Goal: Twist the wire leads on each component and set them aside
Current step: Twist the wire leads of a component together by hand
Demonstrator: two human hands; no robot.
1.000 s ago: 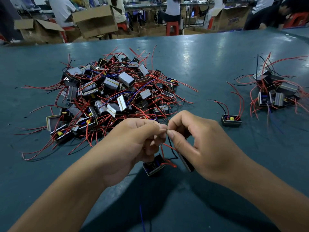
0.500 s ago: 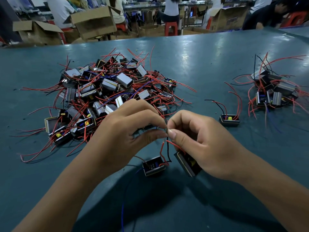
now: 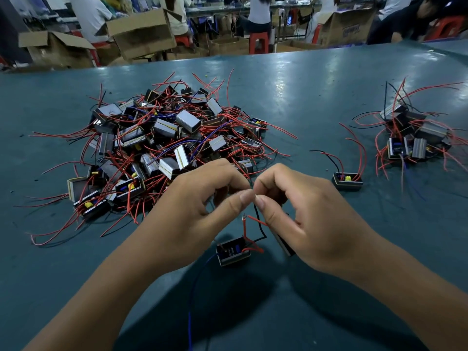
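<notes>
Where both hands [image 3: 253,214] pinch wire leads [image 3: 257,219], box print [image 3: 352,30] unreadable

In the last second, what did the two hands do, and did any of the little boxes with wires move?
The left hand rose and rolled outward, opening a gap under its knuckles while pinching the thin wire tips with the right hand. The small black boxy component below them barely shifted. The big heap of red-wired components, the lone component and the smaller right pile stayed put.
</notes>
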